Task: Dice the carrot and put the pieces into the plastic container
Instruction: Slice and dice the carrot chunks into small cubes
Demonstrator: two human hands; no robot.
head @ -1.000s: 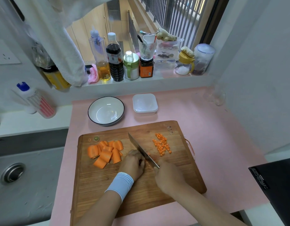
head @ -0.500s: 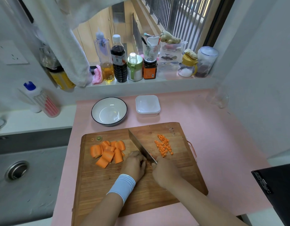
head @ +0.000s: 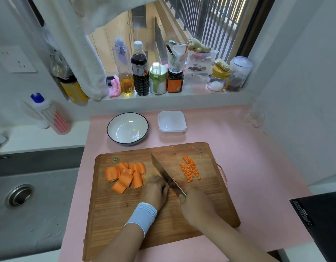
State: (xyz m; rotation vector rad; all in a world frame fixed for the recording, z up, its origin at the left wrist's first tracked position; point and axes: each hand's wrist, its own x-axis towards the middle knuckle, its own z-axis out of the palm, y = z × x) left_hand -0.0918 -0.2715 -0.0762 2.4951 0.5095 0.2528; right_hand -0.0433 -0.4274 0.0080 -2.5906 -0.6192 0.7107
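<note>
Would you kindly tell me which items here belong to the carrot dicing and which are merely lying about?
Job: broad steel knife, orange carrot chunks, small orange carrot dice, wooden cutting board, square clear plastic container, left hand, right hand.
Lying about: white black-rimmed bowl, dark sauce bottle, knobbly ginger root, blue-capped white bottle.

Pink worktop [head: 248, 167] ran from the window wall back toward me. Directly on it: a wooden cutting board [head: 125, 214] nearest me, filling most of the middle, a bit skewed, with a thin metal handle on its right edge. Behind the board sat a white bowl [head: 114, 138] with a dark rim, and the plastic container [head: 172, 132] just beside it to the right, both apart from the board. A clear glass [head: 253, 117] stood in the far right corner by the wall. A black box [head: 322, 224] was at the near right edge; I couldn't tell if it rested on the worktop.
</note>
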